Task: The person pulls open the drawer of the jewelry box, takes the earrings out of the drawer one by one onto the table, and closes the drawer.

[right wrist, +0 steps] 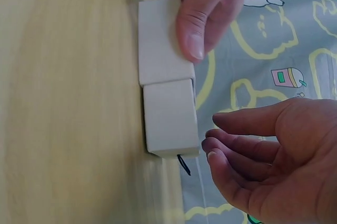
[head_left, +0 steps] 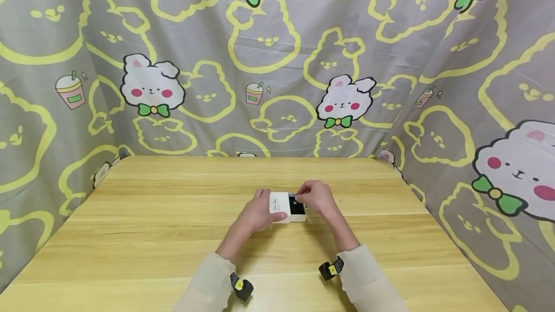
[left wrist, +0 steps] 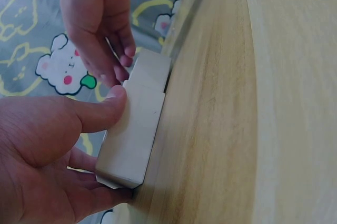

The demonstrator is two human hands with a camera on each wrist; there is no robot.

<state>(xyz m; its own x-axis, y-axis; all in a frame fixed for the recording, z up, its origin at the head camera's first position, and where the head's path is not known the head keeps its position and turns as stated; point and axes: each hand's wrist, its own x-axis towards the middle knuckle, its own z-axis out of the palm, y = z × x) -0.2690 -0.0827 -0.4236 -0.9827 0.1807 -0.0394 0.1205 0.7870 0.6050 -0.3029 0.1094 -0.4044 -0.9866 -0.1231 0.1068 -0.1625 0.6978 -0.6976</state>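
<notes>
A small white box point(head_left: 279, 201) with dark lettering on its sleeve lies on the table. Its tray point(head_left: 297, 217) is slid partly out to the right, showing a black lining point(head_left: 297, 208) with a small silvery star point(head_left: 296, 202) on it. My left hand point(head_left: 257, 212) grips the sleeve, thumb along the near side and fingers around the far left part. Over the pulled-out tray hovers my right hand point(head_left: 318, 199), its fingertips point(right wrist: 213, 121) loosely bent just above the lining. In the right wrist view, a short black ribbon point(right wrist: 184, 164) sticks out from the tray's end.
The wooden table point(head_left: 173, 254) stretches around the box. Behind it and along both sides hangs a grey curtain point(head_left: 208, 76) printed with cartoon rabbits. Black wrist devices point(head_left: 242, 288) are worn at both sleeve ends.
</notes>
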